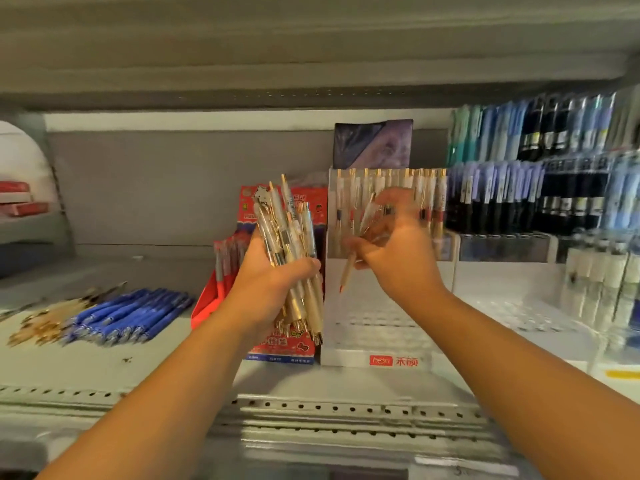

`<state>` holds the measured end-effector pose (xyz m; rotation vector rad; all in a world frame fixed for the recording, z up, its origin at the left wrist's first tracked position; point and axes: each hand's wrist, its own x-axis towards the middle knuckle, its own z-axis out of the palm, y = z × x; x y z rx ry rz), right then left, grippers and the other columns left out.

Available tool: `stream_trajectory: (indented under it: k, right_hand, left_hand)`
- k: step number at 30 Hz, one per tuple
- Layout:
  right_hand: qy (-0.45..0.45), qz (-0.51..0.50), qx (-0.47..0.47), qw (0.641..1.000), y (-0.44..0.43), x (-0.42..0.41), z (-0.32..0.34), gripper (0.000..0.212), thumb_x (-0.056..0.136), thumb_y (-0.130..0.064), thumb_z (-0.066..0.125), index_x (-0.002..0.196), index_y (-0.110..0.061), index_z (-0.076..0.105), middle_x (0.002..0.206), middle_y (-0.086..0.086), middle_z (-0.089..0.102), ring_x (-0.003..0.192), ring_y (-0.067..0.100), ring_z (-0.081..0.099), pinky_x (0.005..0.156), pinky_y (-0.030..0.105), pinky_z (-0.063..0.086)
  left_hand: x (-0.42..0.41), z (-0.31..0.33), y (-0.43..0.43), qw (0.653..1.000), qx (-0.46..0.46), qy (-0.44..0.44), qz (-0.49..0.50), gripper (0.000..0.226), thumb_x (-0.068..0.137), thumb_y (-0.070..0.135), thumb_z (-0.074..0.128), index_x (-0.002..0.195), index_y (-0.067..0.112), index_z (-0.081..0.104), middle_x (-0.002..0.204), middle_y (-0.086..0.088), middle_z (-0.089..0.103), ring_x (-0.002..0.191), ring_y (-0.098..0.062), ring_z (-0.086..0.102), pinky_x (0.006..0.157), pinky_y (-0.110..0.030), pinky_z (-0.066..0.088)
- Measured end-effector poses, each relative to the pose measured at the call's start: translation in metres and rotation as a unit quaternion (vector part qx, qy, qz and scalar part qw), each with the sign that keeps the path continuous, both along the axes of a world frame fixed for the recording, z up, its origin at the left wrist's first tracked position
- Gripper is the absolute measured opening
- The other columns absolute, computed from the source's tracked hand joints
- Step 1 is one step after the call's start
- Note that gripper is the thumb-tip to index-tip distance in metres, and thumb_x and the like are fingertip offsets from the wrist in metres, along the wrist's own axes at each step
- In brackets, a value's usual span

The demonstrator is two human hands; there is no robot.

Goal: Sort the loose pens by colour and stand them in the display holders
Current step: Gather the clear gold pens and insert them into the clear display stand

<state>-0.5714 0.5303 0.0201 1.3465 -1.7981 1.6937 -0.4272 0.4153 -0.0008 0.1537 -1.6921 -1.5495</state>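
Gripping a thick bundle of cream pens (289, 233), the left hand (273, 285) has its fingers and thumb curled tight round the barrels at mid-length. The pens stand roughly upright and fan out a little at the top. Their bodies are slim, translucent cylinders with gold clips and gold tips. This bundle is held in front of a red printed cardboard box (287, 348), where red-capped pens (225, 261) stand in the rear tier.

The right hand (398, 251) is raised just to the right, with its fingers bent. It pinches a cream pen (347, 271) between thumb and fingers, tilted with the red tip pointing down. More pale barrels seem to rise behind the fingers, but motion blur hides how many. The hand hangs over a white plastic display holder (374, 344), a stepped block with rows of small round holes on top and a red logo on its front lip. A row of standing cream pens (391, 188) fills its back tier.

On the left of the grey metal shelf (104, 368), which has a perforated front edge, loose blue pens (128, 317) with ribbed grips lie side by side. Loose gold pens (45, 323) are scattered just beside them. Far right, clear tiered racks (519, 202) hold upright dark and pale-blue pens.
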Motion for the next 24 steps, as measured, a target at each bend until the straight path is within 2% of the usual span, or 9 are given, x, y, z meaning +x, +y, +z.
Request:
stream_trajectory:
  k: [4, 8, 12, 17, 21, 24]
  right_hand:
    - [0.053, -0.022, 0.036, 0.998, -0.007, -0.003, -0.002, 0.060, 0.081, -0.015, 0.079, 0.101, -0.046, 0.032, 0.067, -0.003, 0.061, 0.056, 0.010, 0.065, 0.058, 0.042, 0.060]
    - [0.087, -0.040, 0.087, 0.992, -0.012, -0.003, -0.004, 0.067, 0.081, -0.015, 0.079, 0.099, -0.052, 0.026, 0.068, -0.003, 0.060, 0.056, 0.011, 0.065, 0.057, 0.041, 0.059]
    - [0.080, -0.049, 0.128, 0.987, -0.018, -0.004, -0.009, 0.061, 0.081, -0.018, 0.078, 0.107, -0.046, 0.031, 0.071, 0.000, 0.064, 0.056, 0.013, 0.067, 0.055, 0.041, 0.060]
    - [0.072, -0.063, 0.195, 0.976, -0.020, -0.003, -0.016, 0.060, 0.086, -0.013, 0.071, 0.100, -0.054, 0.030, 0.080, -0.001, 0.066, 0.062, 0.015, 0.068, 0.057, 0.042, 0.061]
    - [0.092, -0.080, 0.218, 0.968, -0.017, -0.001, -0.020, 0.056, 0.088, -0.012, 0.068, 0.102, -0.051, 0.031, 0.073, -0.008, 0.064, 0.057, 0.005, 0.064, 0.058, 0.035, 0.060]
    - [0.079, -0.071, 0.226, 0.968, -0.014, 0.000, -0.022, 0.053, 0.089, -0.012, 0.068, 0.106, -0.047, 0.032, 0.077, -0.010, 0.066, 0.063, 0.001, 0.066, 0.064, 0.031, 0.060]
  left_hand:
    - [0.001, -0.002, -0.001, 1.000, -0.008, -0.017, -0.005, 0.050, 0.083, -0.001, 0.070, 0.112, 0.036, 0.051, 0.093, 0.007, 0.075, 0.091, -0.017, 0.073, 0.072, -0.035, 0.059]
    - [0.002, -0.003, -0.001, 1.000, -0.005, -0.017, -0.006, 0.048, 0.083, -0.002, 0.070, 0.111, 0.032, 0.051, 0.088, 0.008, 0.074, 0.083, -0.013, 0.073, 0.066, -0.028, 0.058]
    - [0.002, -0.002, -0.002, 1.000, -0.003, 0.001, -0.027, 0.046, 0.084, -0.003, 0.069, 0.108, 0.032, 0.051, 0.087, 0.011, 0.075, 0.083, -0.008, 0.072, 0.062, -0.022, 0.057]
    - [0.002, -0.003, -0.001, 0.999, -0.011, 0.011, -0.043, 0.045, 0.084, -0.008, 0.067, 0.106, 0.029, 0.052, 0.085, 0.013, 0.075, 0.082, -0.006, 0.072, 0.068, -0.021, 0.059]
    - [0.000, -0.004, -0.001, 0.998, -0.018, 0.018, -0.053, 0.045, 0.083, -0.007, 0.068, 0.107, 0.028, 0.052, 0.086, 0.013, 0.075, 0.083, -0.008, 0.073, 0.066, -0.020, 0.058]
    - [0.000, -0.006, -0.001, 0.998, -0.018, 0.019, -0.056, 0.047, 0.083, -0.005, 0.069, 0.110, 0.028, 0.051, 0.086, 0.014, 0.075, 0.082, -0.007, 0.072, 0.063, -0.019, 0.056]
